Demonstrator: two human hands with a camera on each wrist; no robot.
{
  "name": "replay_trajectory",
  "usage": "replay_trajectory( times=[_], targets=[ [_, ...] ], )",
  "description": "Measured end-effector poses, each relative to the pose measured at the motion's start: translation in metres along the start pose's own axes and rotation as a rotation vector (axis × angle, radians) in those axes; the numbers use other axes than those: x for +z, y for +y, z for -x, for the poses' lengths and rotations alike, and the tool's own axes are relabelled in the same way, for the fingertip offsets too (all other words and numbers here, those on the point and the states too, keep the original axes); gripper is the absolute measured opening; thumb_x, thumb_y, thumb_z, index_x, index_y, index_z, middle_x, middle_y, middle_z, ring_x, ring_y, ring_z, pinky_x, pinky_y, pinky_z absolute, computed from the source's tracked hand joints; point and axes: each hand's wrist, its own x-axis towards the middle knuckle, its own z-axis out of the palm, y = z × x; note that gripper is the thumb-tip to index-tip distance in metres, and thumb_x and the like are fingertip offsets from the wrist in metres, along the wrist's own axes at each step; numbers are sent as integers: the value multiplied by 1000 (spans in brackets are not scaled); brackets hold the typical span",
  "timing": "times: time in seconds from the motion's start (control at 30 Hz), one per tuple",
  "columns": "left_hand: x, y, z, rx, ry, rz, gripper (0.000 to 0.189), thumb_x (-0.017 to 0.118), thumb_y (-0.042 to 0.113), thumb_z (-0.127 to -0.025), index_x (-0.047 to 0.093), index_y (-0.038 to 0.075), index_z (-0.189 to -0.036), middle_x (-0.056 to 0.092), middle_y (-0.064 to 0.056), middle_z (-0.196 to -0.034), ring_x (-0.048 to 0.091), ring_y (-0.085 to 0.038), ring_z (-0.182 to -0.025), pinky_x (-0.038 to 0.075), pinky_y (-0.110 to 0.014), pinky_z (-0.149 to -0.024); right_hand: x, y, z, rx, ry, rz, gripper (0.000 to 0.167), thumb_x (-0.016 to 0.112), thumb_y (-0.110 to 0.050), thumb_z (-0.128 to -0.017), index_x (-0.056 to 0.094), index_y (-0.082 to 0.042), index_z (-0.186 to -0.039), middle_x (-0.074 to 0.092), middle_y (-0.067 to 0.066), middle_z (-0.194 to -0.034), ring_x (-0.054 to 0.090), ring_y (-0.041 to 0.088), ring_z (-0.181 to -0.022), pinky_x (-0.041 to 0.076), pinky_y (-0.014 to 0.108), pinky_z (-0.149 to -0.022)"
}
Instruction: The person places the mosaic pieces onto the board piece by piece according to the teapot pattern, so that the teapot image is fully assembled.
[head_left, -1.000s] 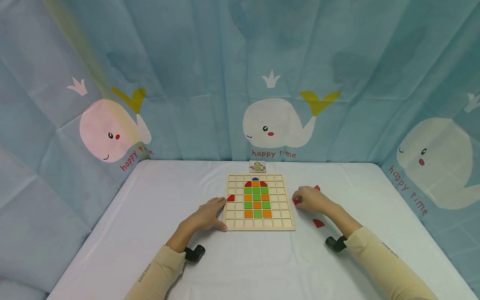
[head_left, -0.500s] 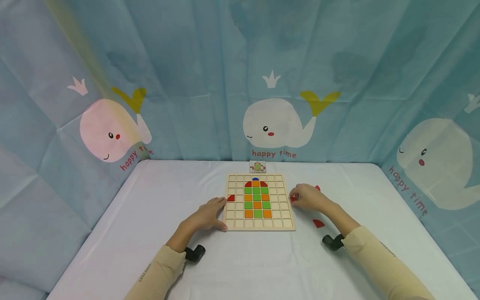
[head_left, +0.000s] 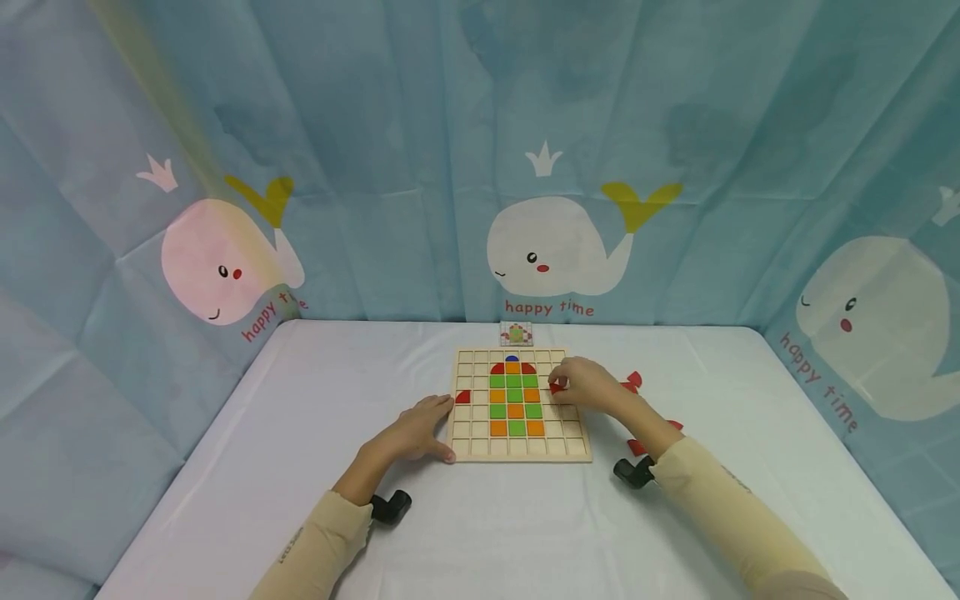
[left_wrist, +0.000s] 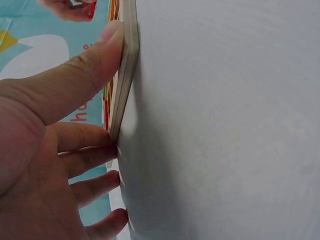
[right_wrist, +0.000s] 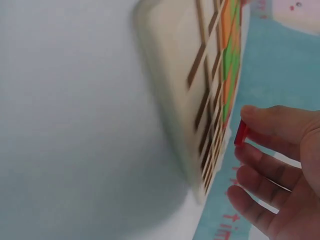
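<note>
A wooden grid board [head_left: 517, 457] lies on the white table, with green and orange square tiles [head_left: 514, 396] set in its middle columns. Red rounded pieces and a blue one top the pattern; another red quarter-round piece [head_left: 463, 397] sits at the left side. My left hand [head_left: 416, 431] rests along the board's left edge, fingers spread and thumb [left_wrist: 112, 37] at the near corner. With thumb and fingertips, my right hand [head_left: 588, 386] pinches a red quarter-round piece [right_wrist: 241, 133] above the board's right columns.
Loose red pieces lie right of the board, some [head_left: 635, 380] farther back and others [head_left: 636, 447] partly behind the right forearm. A small pattern card [head_left: 517, 334] lies beyond the board. A whale-print curtain [head_left: 420, 250] hangs behind the table.
My right hand has moved left from beside the board to over its right columns, carrying the red piece. More loose red pieces now show behind it. The left hand has stayed put.
</note>
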Motion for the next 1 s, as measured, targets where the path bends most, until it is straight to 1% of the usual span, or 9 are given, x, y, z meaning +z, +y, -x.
replay_trajectory(
  times=[0.1,0.2,0.33,0.57,0.77,0.83,1.0],
  targets=[
    [0,0,0,1,3,1,98,87,30,-70,36,1,-149,33,-16,-158,23,-36,-149,24,-58,-117,0,-9,-6,-10,5,-2,24,74,-20,-86,73,-7,-106,66,3,-91,56,16,-82,53,34,-81],
    [0,-1,0,1,5,6,98,87,30,-70,36,1,-149,33,-16,-158,23,-36,-149,24,-58,-118,2,-16,-12,-32,15,-3,23,74,-19,-85,74,-7,-105,66,3,-91,55,16,-81,53,33,-79],
    [1,0,0,-2,5,12,98,87,30,-70,37,1,-149,33,-15,-158,24,-36,-149,24,-58,-118,6,-25,-19,-63,22,-21,23,75,-19,-85,74,-7,-105,65,3,-88,54,15,-78,51,29,-73],
    [0,0,0,-8,5,13,98,87,29,-69,37,2,-149,33,-15,-158,24,-36,-149,24,-58,-117,12,-42,-34,-93,59,-1,24,73,-21,-86,74,-7,-105,65,2,-88,53,14,-76,50,28,-71],
    [0,0,0,-2,-8,15,97,86,29,-71,36,2,-149,33,-14,-158,23,-35,-149,24,-57,-118,20,-59,-48,-115,50,-17,24,73,-22,-86,75,-8,-105,65,2,-86,52,13,-74,48,27,-68],
    [-1,-1,0,-1,-11,14,97,86,30,-71,35,2,-150,32,-14,-158,23,-35,-149,24,-58,-118,22,-64,-52,-131,48,-13,23,73,-21,-86,75,-8,-105,65,3,-86,53,14,-74,49,28,-68],
    [-1,-2,-1,-2,-12,1,98,86,31,-71,35,2,-150,32,-14,-158,23,-36,-149,24,-59,-117,28,-75,-60,-135,30,4,21,72,-20,-86,74,-6,-102,67,5,-88,55,16,-77,52,31,-73]
  ],
)
